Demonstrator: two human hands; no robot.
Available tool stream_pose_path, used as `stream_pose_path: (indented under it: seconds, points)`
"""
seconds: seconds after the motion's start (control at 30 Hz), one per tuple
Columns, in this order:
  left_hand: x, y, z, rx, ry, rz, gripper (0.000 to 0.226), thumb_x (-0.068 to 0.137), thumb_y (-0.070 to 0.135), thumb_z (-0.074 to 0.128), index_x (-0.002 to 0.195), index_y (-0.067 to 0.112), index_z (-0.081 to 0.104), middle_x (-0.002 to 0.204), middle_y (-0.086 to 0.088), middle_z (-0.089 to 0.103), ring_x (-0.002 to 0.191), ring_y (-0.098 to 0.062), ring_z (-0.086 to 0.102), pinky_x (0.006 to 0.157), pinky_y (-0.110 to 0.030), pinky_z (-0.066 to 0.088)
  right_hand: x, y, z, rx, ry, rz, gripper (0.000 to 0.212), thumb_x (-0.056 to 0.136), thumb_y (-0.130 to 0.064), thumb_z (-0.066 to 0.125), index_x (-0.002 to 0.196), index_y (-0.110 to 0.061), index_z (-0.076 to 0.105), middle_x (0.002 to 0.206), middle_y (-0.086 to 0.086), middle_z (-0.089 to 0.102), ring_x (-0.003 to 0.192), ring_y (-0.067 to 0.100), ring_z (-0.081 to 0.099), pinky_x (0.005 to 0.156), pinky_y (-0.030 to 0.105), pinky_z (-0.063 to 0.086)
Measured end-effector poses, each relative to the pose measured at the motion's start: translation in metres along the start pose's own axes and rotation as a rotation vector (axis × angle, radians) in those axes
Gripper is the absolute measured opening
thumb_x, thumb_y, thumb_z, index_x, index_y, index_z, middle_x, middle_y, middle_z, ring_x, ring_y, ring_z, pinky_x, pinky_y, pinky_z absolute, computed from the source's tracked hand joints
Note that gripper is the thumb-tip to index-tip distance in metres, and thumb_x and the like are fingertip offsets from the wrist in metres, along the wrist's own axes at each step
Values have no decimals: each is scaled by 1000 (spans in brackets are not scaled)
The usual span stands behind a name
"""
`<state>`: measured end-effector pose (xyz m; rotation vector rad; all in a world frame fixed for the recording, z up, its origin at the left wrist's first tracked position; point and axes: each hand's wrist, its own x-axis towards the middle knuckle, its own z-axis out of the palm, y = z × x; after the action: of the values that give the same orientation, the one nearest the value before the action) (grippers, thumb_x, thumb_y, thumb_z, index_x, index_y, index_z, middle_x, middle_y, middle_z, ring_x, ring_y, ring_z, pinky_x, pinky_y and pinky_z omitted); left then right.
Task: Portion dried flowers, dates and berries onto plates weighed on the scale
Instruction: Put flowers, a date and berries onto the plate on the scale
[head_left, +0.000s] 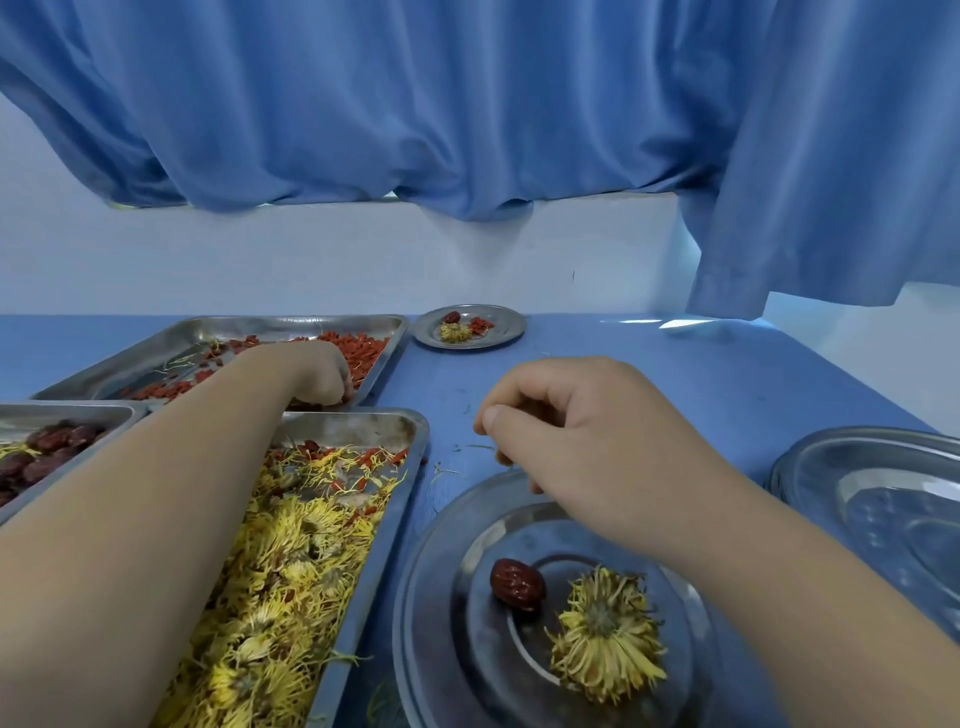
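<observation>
A round steel plate (431, 597) lies near me with one red date (518, 584) and one dried yellow flower (605, 634) on it. My right hand (587, 441) hovers over the plate's far rim, its fingers loosely curled with nothing visible in them. My left hand (322, 374) reaches into the far tray of red berries (363, 348), fingertips curled down into the berries at its near edge. A tray of dried flowers (280, 571) lies under my left forearm. At the far left is a tray of dates (52, 441). No scale is visible.
A small plate (506, 332) at the back of the blue table holds a date, a flower and some berries. Bare steel plates (872, 499) lie stacked at the right edge. A blue curtain (467, 130) hangs above the white wall behind the table.
</observation>
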<state>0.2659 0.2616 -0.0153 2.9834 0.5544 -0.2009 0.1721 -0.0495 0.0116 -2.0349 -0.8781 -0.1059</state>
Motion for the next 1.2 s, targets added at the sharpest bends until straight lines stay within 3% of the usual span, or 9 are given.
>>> stream_pose_path:
  seconds: [0.13,0.23,0.37,0.53,0.63,0.77,0.97,1.1,1.2]
  points:
    - [1,1,-1,-101,61,-8,27,91,1,52,90,16,74,90,0,67,80,-16,60,62,-26,46,1,3,-4,-8,22,6,17,85,-21,56,72,-18,67,74,-4,66,61,12,58,50,21,45]
    - [-2,0,-4,-112,158,4,21,92,4,55,87,18,70,86,6,60,79,-11,54,62,-26,41,2,5,-6,-20,33,6,17,85,-20,56,72,-18,67,75,-6,66,58,10,57,51,19,44]
    - [-3,-4,-10,-182,237,32,19,91,2,57,83,17,66,85,7,56,80,-12,51,73,-29,37,3,5,-7,-4,28,9,18,85,-21,57,70,-19,66,73,-6,66,47,1,49,45,13,40]
    - [-11,-12,-16,-335,258,14,20,91,1,59,78,15,65,86,2,60,83,-21,58,80,-36,50,3,7,-9,-11,47,18,18,86,-21,57,71,-20,67,73,-8,67,49,1,52,49,15,44]
    - [-22,-12,-24,-511,269,44,12,91,3,61,86,11,67,89,-5,64,79,-19,61,68,-28,49,3,5,-13,-9,67,18,19,85,-21,57,70,-21,68,74,-8,67,51,1,53,52,15,44]
    - [-51,6,-33,-878,133,144,12,94,-4,54,96,3,64,92,-12,64,83,-21,62,72,-28,54,3,0,-24,15,92,8,18,86,-21,58,71,-18,68,75,-1,67,50,3,51,49,15,42]
    - [-114,56,-39,-1250,-136,350,18,93,-9,48,91,2,62,75,-8,68,62,-13,64,57,-19,54,1,-9,-46,94,179,13,17,85,-16,58,72,-13,69,68,2,68,47,7,54,40,14,39]
    - [-149,90,-29,-1191,-279,470,13,88,-6,56,91,4,63,81,-9,70,67,-15,66,61,-21,55,-2,-15,-59,104,221,6,17,83,-17,57,71,-16,70,71,4,68,46,8,57,42,15,40]
    - [-167,111,-18,-911,-296,554,14,86,-2,65,91,11,68,84,1,73,75,-9,67,68,-20,53,-4,-19,-65,119,221,15,17,83,-19,58,72,-18,70,72,2,68,46,8,57,41,14,39]
